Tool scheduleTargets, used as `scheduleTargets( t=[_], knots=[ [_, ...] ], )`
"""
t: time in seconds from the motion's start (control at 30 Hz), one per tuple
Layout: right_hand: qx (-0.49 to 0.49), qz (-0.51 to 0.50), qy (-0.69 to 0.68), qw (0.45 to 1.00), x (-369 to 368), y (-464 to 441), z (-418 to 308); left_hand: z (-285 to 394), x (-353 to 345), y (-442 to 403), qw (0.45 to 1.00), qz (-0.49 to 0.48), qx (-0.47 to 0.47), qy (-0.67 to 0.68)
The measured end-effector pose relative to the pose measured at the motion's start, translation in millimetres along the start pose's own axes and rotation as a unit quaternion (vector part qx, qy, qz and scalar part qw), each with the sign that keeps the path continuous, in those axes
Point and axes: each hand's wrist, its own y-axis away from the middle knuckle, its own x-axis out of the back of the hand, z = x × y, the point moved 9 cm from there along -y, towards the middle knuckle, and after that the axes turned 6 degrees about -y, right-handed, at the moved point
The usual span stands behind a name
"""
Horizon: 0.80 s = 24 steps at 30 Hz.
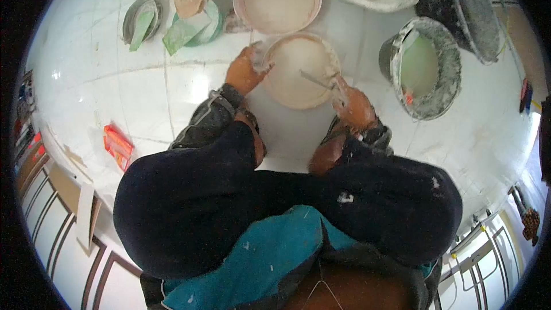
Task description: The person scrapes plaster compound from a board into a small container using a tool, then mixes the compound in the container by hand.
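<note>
A round basin [298, 99] with a whitish, creamy mix in it stands on the floor between my feet. My left hand [247, 71] is at its left rim, fingers curled against the edge. On the right side, my right hand [354, 106] is closed on a thin grey tool [314, 79], whose far end reaches over the mix. White residue coats the fingers of my right hand. Whether the tool's tip is in the mix or just above it, I cannot tell.
Beyond stand a pinkish basin [276, 0] and a white-crusted tub [367, 3]. Two dark buckets [453, 74] [485, 17] are at the right. At the left are a small dark bowl [127, 23], a green bowl [217, 23] and a red packet [118, 147].
</note>
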Motion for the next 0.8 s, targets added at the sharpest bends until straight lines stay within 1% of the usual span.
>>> scheduleTargets(
  t=[0.07,0.1,0.17,0.2,0.23,0.27,0.3,0.33,0.37,0.4,0.43,0.47,0.5,0.57,0.6,0.63,0.67,0.7,0.73,0.77,0.8],
  knots=[
    [-0.130,-0.034,-0.030,0.990,12.0,12.4,8.7,6.2,-18.0,-12.1,0.995,0.032,-0.056,-0.071],
    [-0.134,-0.029,-0.019,0.990,18.6,14.7,-0.2,11.1,-17.4,-17.5,0.996,0.036,-0.062,-0.061],
    [-0.166,0.012,-0.034,0.985,32.5,17.6,-10.1,12.9,-25.2,-26.7,0.997,-0.031,-0.042,0.058],
    [-0.085,0.053,0.016,0.995,28.8,16.2,-11.5,19.4,-22.1,-30.4,0.996,-0.030,-0.053,0.069],
    [-0.091,0.059,0.027,0.994,26.9,27.1,4.0,16.5,-23.5,-29.5,0.994,-0.052,-0.013,0.099],
    [-0.096,0.085,-0.018,0.992,37.6,30.1,-10.2,15.7,-23.3,-27.1,0.989,-0.075,0.028,0.127],
    [-0.097,0.111,-0.063,0.987,46.7,30.2,-21.0,23.2,-16.7,-25.6,0.988,-0.073,0.019,0.135],
    [-0.111,0.120,-0.073,0.984,48.7,32.8,-16.5,33.2,-8.1,-20.7,0.976,-0.066,0.004,0.209],
    [-0.109,0.119,-0.065,0.985,55.8,30.8,-24.6,39.7,-1.3,-17.8,0.958,-0.056,-0.009,0.282],
    [-0.109,0.103,-0.029,0.988,61.2,27.0,-33.3,40.3,1.7,-17.0,0.956,-0.048,-0.009,0.289],
    [-0.106,0.085,0.006,0.991,64.7,21.4,-42.6,44.0,8.1,-15.6,0.956,-0.025,-0.032,0.289],
    [-0.084,0.098,0.029,0.991,69.4,14.9,-54.4,45.4,16.0,-14.4,0.957,-0.001,-0.052,0.286],
    [-0.076,0.091,0.028,0.993,72.4,3.5,-69.0,45.3,28.0,-15.2,0.957,0.007,-0.045,0.285],
    [-0.022,0.094,0.068,0.993,83.3,-10.1,-108.6,64.1,70.5,-11.2,0.960,0.063,-0.162,0.221],
    [-0.001,0.084,0.094,0.992,87.2,-17.7,-123.3,61.6,84.3,-9.4,0.960,0.066,-0.165,0.217],
    [0.003,0.093,0.095,0.991,95.2,-27.2,-133.9,58.9,89.2,-13.5,0.962,0.024,-0.148,0.230],
    [0.040,0.083,0.135,0.987,100.5,-39.8,-149.3,56.7,95.0,-19.4,0.961,-0.015,-0.133,0.242],
    [0.078,0.072,0.173,0.979,101.1,-51.7,-161.4,55.1,110.7,-21.5,0.961,-0.005,-0.139,0.238],
    [0.116,0.071,0.207,0.969,99.0,-63.2,-169.1,51.1,122.0,-20.9,0.971,-0.015,-0.139,0.193],
    [0.127,0.073,0.206,0.967,97.1,-75.2,-175.9,43.6,130.9,-18.8,0.980,-0.023,-0.134,0.146],
    [0.134,0.051,0.227,0.963,89.2,-87.3,-182.4,33.5,141.6,-16.2,0.982,-0.015,-0.129,0.140]
  ],
)
